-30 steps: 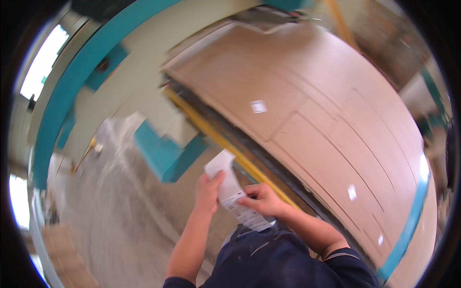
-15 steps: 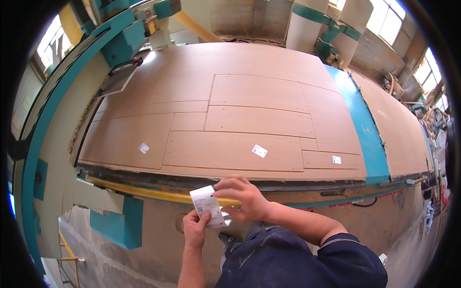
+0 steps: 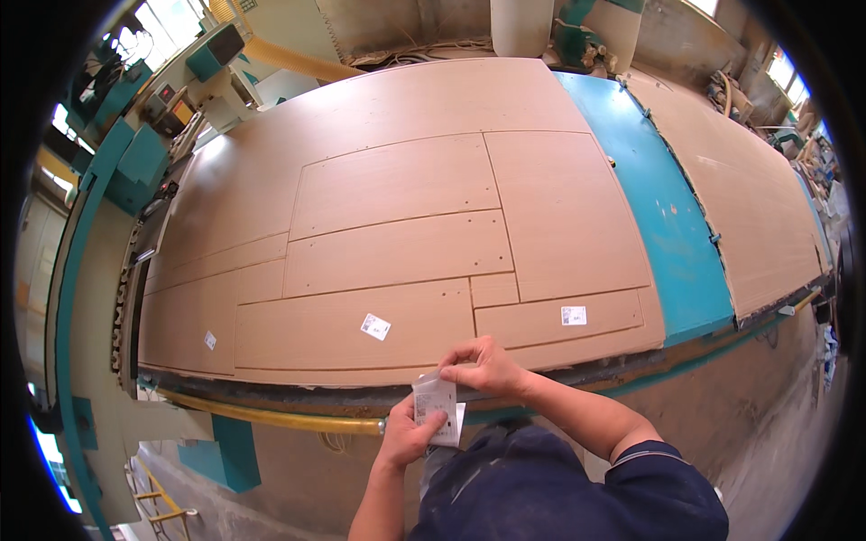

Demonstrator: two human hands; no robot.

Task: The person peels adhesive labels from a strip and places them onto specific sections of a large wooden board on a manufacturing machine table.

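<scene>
A folded strip of white printed labels [image 3: 436,398] is in front of my body, by the near edge of the wood-coloured board. My left hand [image 3: 406,436] grips the strip's lower part, thumb pressed on its face. At the top corner, my right hand [image 3: 487,368] pinches the strip between thumb and fingers; whether one label is peeling off there is too small to tell. The large board [image 3: 397,248] is cut by grooves into several rectangular panels. Stuck on it are a left label [image 3: 210,340], a middle label [image 3: 376,326] and a right label [image 3: 574,316].
Along the board's near side runs a yellow tube [image 3: 280,414]. To the left stands a teal and cream machine frame [image 3: 77,261]. A teal bed section [image 3: 649,198] separates the board from another board [image 3: 731,189] at the right. A yellow metal stand [image 3: 162,505] is low at left.
My view has shifted to the right along the board. My right hand's fingers, spread near the strip before, now close on its top corner. The left hand keeps its hold.
</scene>
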